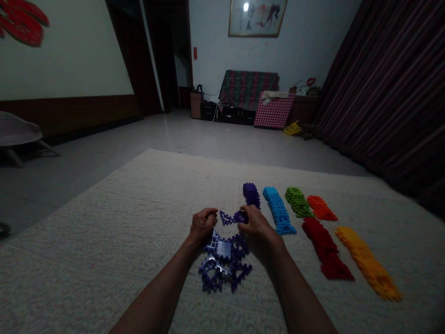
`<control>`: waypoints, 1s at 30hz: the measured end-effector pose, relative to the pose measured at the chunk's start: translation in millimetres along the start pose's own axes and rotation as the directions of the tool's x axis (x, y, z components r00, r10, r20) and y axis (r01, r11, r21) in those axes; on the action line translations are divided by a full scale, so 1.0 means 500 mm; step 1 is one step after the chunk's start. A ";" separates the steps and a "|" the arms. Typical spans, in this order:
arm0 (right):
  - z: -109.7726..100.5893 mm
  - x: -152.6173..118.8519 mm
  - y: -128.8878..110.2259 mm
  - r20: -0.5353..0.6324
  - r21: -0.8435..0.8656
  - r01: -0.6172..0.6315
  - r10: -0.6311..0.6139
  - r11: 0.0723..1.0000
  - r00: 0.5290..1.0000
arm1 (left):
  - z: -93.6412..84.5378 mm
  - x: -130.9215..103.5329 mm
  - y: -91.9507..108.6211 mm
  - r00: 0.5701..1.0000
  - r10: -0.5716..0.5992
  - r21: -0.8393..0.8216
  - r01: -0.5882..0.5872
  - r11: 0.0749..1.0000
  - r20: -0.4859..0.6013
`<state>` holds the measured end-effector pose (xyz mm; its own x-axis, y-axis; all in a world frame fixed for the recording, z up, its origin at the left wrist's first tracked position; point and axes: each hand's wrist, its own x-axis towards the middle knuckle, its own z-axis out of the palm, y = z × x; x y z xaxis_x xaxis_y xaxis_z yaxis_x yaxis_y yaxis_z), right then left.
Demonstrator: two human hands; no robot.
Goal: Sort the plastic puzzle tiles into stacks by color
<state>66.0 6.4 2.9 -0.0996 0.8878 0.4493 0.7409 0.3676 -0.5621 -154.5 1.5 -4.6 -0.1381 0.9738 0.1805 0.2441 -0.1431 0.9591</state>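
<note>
My right hand (255,225) is closed on a dark purple toothed plastic building piece (239,216). A triangular openwork purple piece (225,218) joins or touches it on the left. The fingers of my left hand (203,223) are curled together, right beside the triangle's left corner. Whether they pinch anything is too dim to tell. Below both hands lies a loose heap of purple toothed pieces (222,266), some square, some curved, with light glinting off them. A stacked row of purple pieces (251,192) stands just beyond my right hand.
Rightward on the cream mat (139,208) lie rows of blue pieces (278,208), green pieces (298,201), orange pieces (321,207), red pieces (325,250) and yellow pieces (368,262). A dark striped curtain (375,83) hangs right. A low stool (19,130) stands left.
</note>
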 end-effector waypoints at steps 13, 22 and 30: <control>0.017 0.036 0.017 -0.391 -0.026 -0.210 0.184 0.977 0.902 | -0.001 0.000 -0.005 1.000 0.009 -0.014 -0.009 1.000 0.005; 0.025 0.030 0.016 -0.366 -0.077 -0.272 0.227 0.959 0.903 | 0.001 0.001 -0.011 1.000 0.028 -0.020 -0.028 0.999 0.003; 0.031 0.034 0.023 -0.375 -0.096 -0.289 0.234 0.953 0.897 | 0.001 0.000 -0.002 1.000 0.002 -0.025 -0.002 1.000 -0.006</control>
<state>62.6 29.9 -6.4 0.3333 0.7785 0.5318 0.7981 0.0673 -0.5987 -154.3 1.5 -5.5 -0.1433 0.9724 0.1839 0.2201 -0.1499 0.9639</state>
